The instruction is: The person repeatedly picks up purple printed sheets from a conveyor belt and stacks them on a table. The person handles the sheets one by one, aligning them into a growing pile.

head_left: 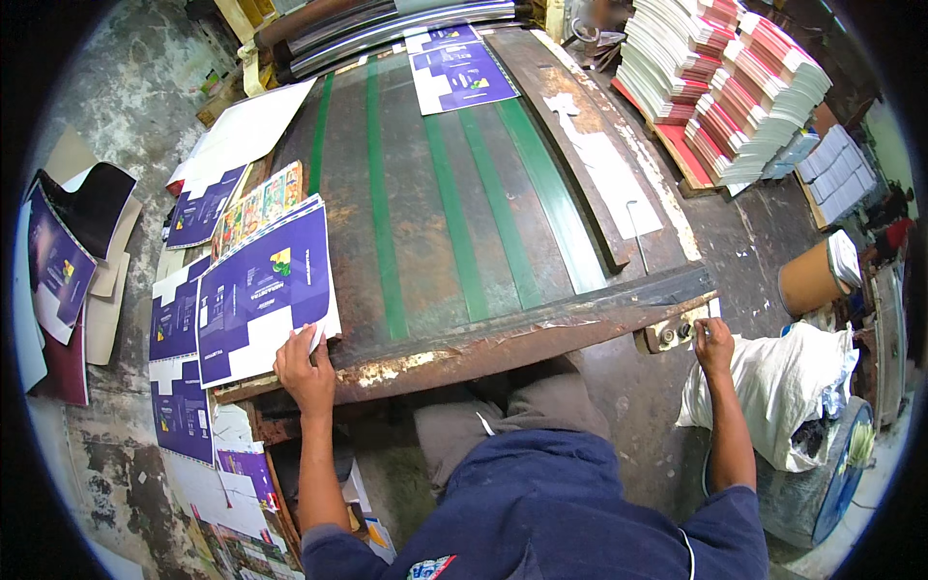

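A stack of purple-and-white printed sheets [246,290] lies at the left end of the dark machine bed. My left hand [304,369] rests on the near right corner of its top sheet, fingers partly spread and touching the paper. At the right end of the machine's front rail is a small control box [667,335] with round knobs. My right hand [715,348] is beside that box, its fingers curled closed; what they grip, if anything, is hidden. Another purple printed sheet [464,77] lies at the far side of the bed, across the green bands [445,213].
More printed sheets [179,411] lie left of the bed, below the stack. A metal bar [570,174] runs along the bed's right side. Tall paper stacks [739,106] stand far right. A white sack [773,387] sits on a drum [812,498] near my right arm.
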The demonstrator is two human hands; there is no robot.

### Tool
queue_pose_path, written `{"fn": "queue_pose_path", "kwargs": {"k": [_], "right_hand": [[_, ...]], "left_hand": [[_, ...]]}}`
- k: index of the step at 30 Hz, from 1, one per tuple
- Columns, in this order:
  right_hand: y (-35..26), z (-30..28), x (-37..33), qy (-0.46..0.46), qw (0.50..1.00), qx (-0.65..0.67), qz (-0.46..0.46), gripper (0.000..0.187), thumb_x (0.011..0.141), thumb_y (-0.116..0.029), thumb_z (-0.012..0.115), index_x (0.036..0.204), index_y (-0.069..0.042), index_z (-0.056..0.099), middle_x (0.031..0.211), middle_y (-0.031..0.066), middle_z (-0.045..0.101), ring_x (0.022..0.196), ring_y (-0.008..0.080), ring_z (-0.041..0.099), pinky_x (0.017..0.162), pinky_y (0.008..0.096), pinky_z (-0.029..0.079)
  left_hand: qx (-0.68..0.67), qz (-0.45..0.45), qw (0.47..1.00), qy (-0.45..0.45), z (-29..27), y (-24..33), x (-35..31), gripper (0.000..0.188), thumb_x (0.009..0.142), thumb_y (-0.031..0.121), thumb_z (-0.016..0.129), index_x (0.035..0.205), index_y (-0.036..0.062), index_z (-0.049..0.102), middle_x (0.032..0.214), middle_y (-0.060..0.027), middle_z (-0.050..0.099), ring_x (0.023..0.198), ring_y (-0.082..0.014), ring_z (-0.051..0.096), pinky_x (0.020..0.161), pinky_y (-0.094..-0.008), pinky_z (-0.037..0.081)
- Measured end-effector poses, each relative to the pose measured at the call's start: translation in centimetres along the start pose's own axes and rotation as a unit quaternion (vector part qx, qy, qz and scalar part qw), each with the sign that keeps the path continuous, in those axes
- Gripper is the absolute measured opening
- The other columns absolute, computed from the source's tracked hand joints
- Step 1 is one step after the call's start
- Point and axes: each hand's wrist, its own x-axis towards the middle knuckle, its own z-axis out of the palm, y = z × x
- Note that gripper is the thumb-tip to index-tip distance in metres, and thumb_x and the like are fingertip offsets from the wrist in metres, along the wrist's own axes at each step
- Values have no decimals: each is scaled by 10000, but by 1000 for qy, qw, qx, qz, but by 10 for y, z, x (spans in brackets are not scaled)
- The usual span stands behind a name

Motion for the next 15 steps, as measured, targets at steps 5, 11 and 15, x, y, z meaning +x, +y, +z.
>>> {"fn": "queue_pose_path", "kwargs": {"k": [5,11,15], "right_hand": [[-16,-22,33,-45,997,-22,64,251,839,-171,721,1019,-7,663,998,182,658,960,355,635,850,393,501],[-230,-12,111,-220,804,534,142,522,926,-334,688,1337,-46,543,951,100,696,854,171,672,775,295,527],[-358,14,132,-472,545,690,59,519,939,-337,655,1322,-15,519,784,52,624,657,114,599,587,274,507]], "left_hand": [[-91,-103,990,-13,-4,-9,3,215,935,207,647,1059,35,679,969,-114,667,939,-334,606,835,-427,438],[-196,-106,971,82,-7,63,38,181,973,157,581,979,-11,646,909,-137,624,880,-316,591,809,-413,462],[-257,103,957,-84,6,128,45,570,618,0,617,1175,97,685,1191,-93,650,1171,-339,565,1023,-499,398]]}}
